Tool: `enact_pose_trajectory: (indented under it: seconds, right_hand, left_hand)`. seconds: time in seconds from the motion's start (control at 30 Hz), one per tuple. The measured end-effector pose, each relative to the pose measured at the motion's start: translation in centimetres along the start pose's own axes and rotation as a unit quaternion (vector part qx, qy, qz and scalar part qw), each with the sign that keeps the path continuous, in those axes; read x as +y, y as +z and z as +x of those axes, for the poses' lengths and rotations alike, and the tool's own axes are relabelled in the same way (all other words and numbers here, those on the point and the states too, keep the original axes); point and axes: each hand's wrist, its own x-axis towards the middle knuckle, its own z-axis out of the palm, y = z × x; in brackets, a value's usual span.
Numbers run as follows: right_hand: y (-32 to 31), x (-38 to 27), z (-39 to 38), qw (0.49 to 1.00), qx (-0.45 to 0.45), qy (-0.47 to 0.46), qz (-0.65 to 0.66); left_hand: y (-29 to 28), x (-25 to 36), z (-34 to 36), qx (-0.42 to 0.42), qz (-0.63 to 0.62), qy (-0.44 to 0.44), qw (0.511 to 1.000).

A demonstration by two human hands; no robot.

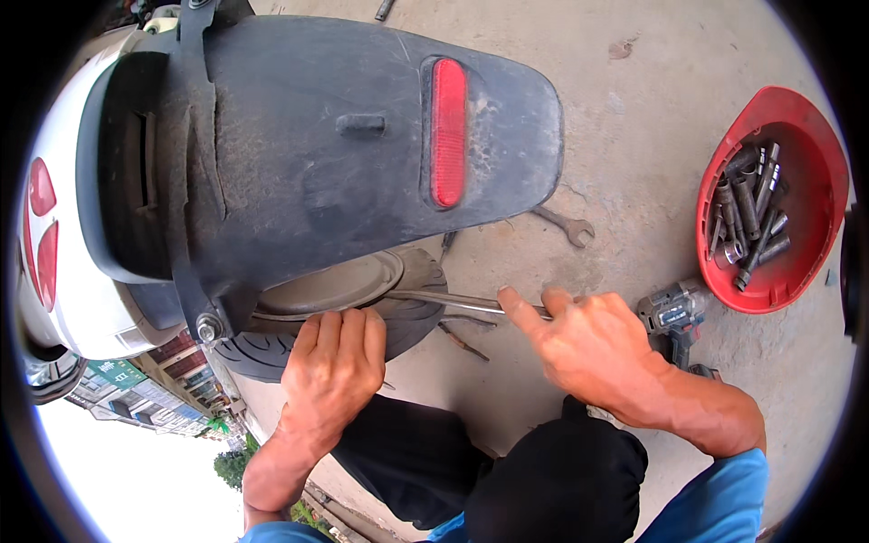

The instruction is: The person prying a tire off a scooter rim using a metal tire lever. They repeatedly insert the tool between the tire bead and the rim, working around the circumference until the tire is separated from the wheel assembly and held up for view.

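Observation:
The handle end of a metal tire lever (444,298) is in my right hand (593,351), index finger stretched along it. Its far end reaches the edge between the black tire (412,317) and the pale wheel rim (339,282). My left hand (333,357) is closed with curled fingers at the near side of that edge. A thin bar-like edge shows to the left of these fingers; what they grip is hidden. Above the wheel extends the dusty black rear fender (299,118) of a scooter, with a red reflector (448,133).
An upturned red helmet (711,217) at the right holds several sockets (747,199). A cordless impact wrench (674,312) lies beside it. Near the fender tip is an open-end wrench (568,226), and pliers-like handles (463,340) lie by the tire. My knees are close below.

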Motion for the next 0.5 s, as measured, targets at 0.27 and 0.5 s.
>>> enact_pose_trajectory:
  seconds: [0.27,0.5]
  right_hand:
    - [-2.2,3.2,4.9,0.996,-0.021,-0.086,-0.016]
    - [0.6,9.0,10.4,0.986,0.042,-0.156,-0.040]
  left_hand:
    - [-0.2,0.2,-0.5,-0.037,-0.003,-0.015,0.999]
    - [-0.4,-0.3,-0.7,-0.032,-0.006,-0.023,0.999]
